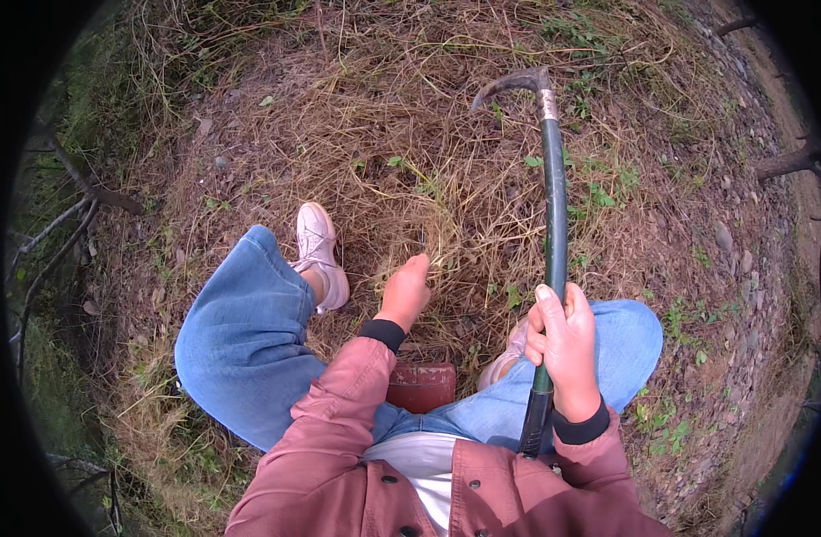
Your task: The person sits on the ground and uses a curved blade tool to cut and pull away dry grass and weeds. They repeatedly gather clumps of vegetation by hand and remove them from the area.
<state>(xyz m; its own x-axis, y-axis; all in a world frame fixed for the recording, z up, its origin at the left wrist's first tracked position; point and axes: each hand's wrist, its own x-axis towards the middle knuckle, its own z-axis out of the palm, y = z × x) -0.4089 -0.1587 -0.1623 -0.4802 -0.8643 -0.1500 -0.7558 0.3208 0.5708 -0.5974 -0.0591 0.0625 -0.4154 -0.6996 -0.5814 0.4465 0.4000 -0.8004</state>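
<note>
My right hand [564, 345] is wrapped around the dark green handle of a sickle [555, 206], which stands nearly upright in the view over my right thigh. Its curved, worn metal blade [511, 82] points left at the far end, above the ground litter. In front of my lap, my left hand [405, 291] is closed, its back toward me, at a pale tuft of dry grass [442, 240]. Stalks come out by its thumb side; the curled fingers are mostly hidden.
I sit low, with a red seat-like object [421, 387] between my thighs and a pale shoe [317, 242] on the left. Cut straw [384, 125] covers the ground. Bare branches [66, 210] lie left; a stony strip [742, 259] and a dark branch stub [786, 163] are right.
</note>
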